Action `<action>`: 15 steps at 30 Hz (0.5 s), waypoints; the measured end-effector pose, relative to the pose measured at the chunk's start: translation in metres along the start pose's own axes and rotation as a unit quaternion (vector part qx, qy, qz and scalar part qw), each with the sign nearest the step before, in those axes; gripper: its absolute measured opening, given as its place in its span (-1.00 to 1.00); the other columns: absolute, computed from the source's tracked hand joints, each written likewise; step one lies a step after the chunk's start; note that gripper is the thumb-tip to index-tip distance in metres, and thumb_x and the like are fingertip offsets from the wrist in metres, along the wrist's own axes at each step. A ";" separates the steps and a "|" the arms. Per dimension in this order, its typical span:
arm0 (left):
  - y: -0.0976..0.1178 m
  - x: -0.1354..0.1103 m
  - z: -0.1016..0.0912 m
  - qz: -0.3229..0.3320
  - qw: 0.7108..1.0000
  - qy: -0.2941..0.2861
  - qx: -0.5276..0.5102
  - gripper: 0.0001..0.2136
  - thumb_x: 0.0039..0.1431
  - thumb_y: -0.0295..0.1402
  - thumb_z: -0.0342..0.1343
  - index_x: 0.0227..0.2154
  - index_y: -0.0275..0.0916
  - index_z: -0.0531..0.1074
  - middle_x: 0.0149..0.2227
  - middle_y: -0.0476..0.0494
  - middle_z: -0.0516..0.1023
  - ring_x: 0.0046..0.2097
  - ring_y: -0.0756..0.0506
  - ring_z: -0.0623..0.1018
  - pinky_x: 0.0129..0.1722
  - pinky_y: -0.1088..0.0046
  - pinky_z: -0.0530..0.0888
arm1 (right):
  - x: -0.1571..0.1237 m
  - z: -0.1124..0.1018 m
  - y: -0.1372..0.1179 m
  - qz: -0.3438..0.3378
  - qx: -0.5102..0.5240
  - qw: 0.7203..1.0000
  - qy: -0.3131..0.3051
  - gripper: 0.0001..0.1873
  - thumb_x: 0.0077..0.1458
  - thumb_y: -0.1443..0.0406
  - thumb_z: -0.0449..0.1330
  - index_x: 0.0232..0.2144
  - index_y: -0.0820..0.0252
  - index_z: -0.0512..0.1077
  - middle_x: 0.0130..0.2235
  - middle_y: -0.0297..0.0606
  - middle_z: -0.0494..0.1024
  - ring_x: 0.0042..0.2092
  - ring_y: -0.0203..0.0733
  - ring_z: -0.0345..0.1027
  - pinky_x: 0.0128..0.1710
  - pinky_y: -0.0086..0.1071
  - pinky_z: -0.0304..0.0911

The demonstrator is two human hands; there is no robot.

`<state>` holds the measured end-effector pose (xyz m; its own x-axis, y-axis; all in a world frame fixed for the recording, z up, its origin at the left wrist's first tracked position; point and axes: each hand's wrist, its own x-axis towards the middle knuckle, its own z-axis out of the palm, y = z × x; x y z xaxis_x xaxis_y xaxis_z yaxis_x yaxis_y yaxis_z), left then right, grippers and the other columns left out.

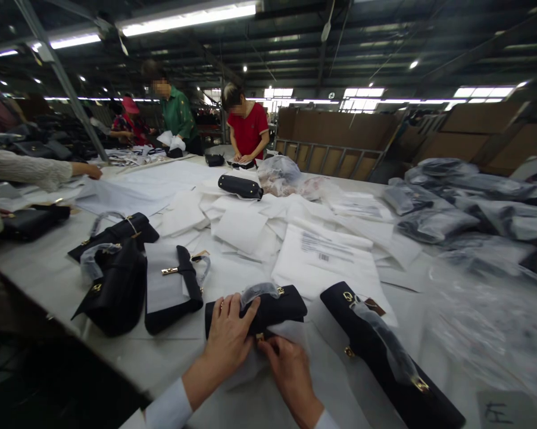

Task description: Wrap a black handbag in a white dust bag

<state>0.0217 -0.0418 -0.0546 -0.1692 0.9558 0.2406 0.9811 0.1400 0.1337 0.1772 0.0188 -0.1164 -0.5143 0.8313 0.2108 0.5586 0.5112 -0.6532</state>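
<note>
A black handbag (289, 304) lies in front of me, its handle wrapped in clear plastic and white paper showing under its flap edge. My left hand (228, 333) grips its left part from above, fingers over the top and thumb set apart. The fingers of my right hand (289, 369) are closed at the small gold clasp (260, 337) on the near edge. A larger black handbag (389, 357) with gold fittings and a brown tag lies to the right. Left of my hands lies a black handbag (174, 292) with white paper over its front.
More black handbags (116, 286) stand on the left of the table. White paper sheets (242, 229) and printed bags (326, 256) cover the middle. Plastic-wrapped bags (465, 202) pile up at right. A co-worker's arm (31, 165) reaches in from the left; people (248, 128) work opposite.
</note>
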 end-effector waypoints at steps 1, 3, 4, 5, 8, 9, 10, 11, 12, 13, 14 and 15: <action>0.001 0.000 0.001 0.002 1.000 0.000 -0.009 -0.27 0.04 -0.28 0.19 0.28 0.00 0.06 0.13 -0.34 0.16 0.17 -0.38 0.22 0.21 -0.06 0.11 | 0.001 0.000 0.001 -0.004 -0.005 1.000 0.002 -0.53 0.28 0.02 0.01 -0.48 0.15 0.50 -0.44 -0.18 0.60 -0.41 -0.01 0.49 -0.42 -0.27 0.26; 0.001 0.002 0.002 -0.011 1.000 -0.002 -0.025 -0.23 -0.01 -0.12 0.26 0.27 -0.02 0.09 0.13 -0.36 0.17 0.17 -0.40 0.21 0.22 -0.06 0.09 | 0.002 -0.005 0.003 -0.020 -0.002 1.000 -0.001 -0.53 0.27 0.00 0.02 -0.46 0.14 0.51 -0.43 -0.21 0.61 -0.39 -0.04 0.50 -0.41 -0.30 0.27; 0.001 0.004 0.003 -0.023 0.999 -0.002 -0.028 -0.21 -0.04 -0.07 0.27 0.26 -0.02 0.12 0.12 -0.36 0.17 0.17 -0.40 0.21 0.22 -0.06 0.08 | 0.002 -0.011 0.004 -0.029 0.003 1.000 -0.004 -0.54 0.26 -0.02 0.04 -0.46 0.13 0.51 -0.43 -0.24 0.60 -0.40 -0.08 0.49 -0.41 -0.32 0.27; 0.000 0.006 0.004 -0.035 0.999 -0.001 -0.029 -0.21 -0.06 -0.04 0.29 0.25 -0.01 0.14 0.12 -0.36 0.18 0.17 -0.40 0.21 0.22 -0.06 0.08 | 0.002 -0.018 0.006 -0.034 0.007 0.999 -0.005 -0.54 0.25 -0.04 0.05 -0.47 0.12 0.50 -0.46 -0.28 0.59 -0.43 -0.12 0.47 -0.43 -0.34 0.26; -0.001 0.011 0.007 -0.055 0.998 -0.003 -0.035 -0.20 -0.12 -0.05 0.34 0.23 0.01 0.19 0.12 -0.35 0.21 0.16 -0.39 0.22 0.19 -0.03 0.12 | 0.000 -0.048 0.009 -0.026 -0.008 0.994 0.101 -0.52 0.18 -0.12 0.09 -0.40 0.15 0.46 -0.50 -0.28 0.49 -0.46 -0.15 0.38 -0.41 -0.32 0.27; -0.001 0.012 0.007 -0.059 0.997 -0.006 -0.039 -0.19 -0.13 -0.06 0.35 0.22 0.01 0.19 0.12 -0.34 0.22 0.16 -0.39 0.23 0.19 -0.02 0.13 | 0.001 -0.058 0.009 -0.022 -0.023 0.986 0.162 -0.49 0.15 -0.15 0.10 -0.31 0.18 0.45 -0.44 -0.23 0.49 -0.41 -0.12 0.39 -0.35 -0.28 0.29; -0.001 0.013 0.007 -0.063 0.997 -0.008 -0.042 -0.19 -0.14 -0.07 0.35 0.22 0.00 0.20 0.12 -0.34 0.22 0.16 -0.38 0.23 0.18 -0.02 0.14 | 0.002 -0.066 0.009 -0.023 -0.037 0.976 0.212 -0.44 0.12 -0.17 0.12 -0.23 0.22 0.43 -0.37 -0.17 0.49 -0.33 -0.07 0.40 -0.28 -0.23 0.30; -0.001 0.013 0.006 -0.066 0.997 -0.011 -0.046 -0.19 -0.13 -0.08 0.35 0.22 -0.01 0.20 0.12 -0.34 0.23 0.16 -0.38 0.24 0.18 -0.02 0.14 | 0.004 -0.071 0.009 -0.027 -0.050 0.969 0.240 -0.39 0.09 -0.19 0.13 -0.18 0.24 0.41 -0.31 -0.13 0.49 -0.27 -0.02 0.40 -0.23 -0.19 0.31; 0.000 0.014 0.004 -0.069 0.996 -0.015 -0.050 -0.20 -0.13 -0.09 0.34 0.22 -0.02 0.20 0.12 -0.34 0.23 0.16 -0.37 0.25 0.18 -0.02 0.14 | 0.007 -0.073 0.008 -0.031 -0.063 0.969 0.239 -0.38 0.07 -0.20 0.14 -0.20 0.23 0.41 -0.29 -0.11 0.49 -0.23 0.01 0.41 -0.21 -0.17 0.30; 0.002 0.014 0.002 -0.072 0.996 -0.018 -0.055 -0.22 -0.13 -0.10 0.33 0.21 -0.03 0.21 0.13 -0.35 0.23 0.17 -0.38 0.24 0.18 -0.03 0.14 | 0.011 -0.073 0.007 -0.029 -0.071 0.973 0.216 -0.41 0.06 -0.21 0.14 -0.27 0.21 0.42 -0.31 -0.12 0.49 -0.25 0.03 0.41 -0.22 -0.16 0.30; 0.004 0.015 0.000 -0.074 0.995 -0.019 -0.057 -0.24 -0.12 -0.10 0.32 0.19 -0.05 0.23 0.16 -0.37 0.20 0.20 -0.41 0.21 0.18 -0.05 0.13 | 0.014 -0.071 0.006 -0.023 -0.068 0.980 0.186 -0.45 0.07 -0.20 0.14 -0.38 0.18 0.42 -0.37 -0.15 0.48 -0.29 0.02 0.41 -0.26 -0.16 0.28; 0.008 0.017 -0.002 -0.071 0.996 -0.017 -0.056 -0.27 -0.12 -0.08 0.31 0.16 -0.08 0.27 0.20 -0.40 0.16 0.24 -0.45 0.15 0.19 -0.09 0.10 | 0.017 -0.068 0.006 -0.015 -0.053 0.986 0.159 -0.49 0.09 -0.16 0.15 -0.47 0.15 0.40 -0.43 -0.19 0.47 -0.34 0.00 0.40 -0.30 -0.17 0.27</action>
<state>0.0262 -0.0253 -0.0475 -0.3005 0.9369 0.1790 0.9306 0.2468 0.2704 0.2155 0.0510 -0.0674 -0.3107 0.8331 0.4575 0.6198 0.5425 -0.5670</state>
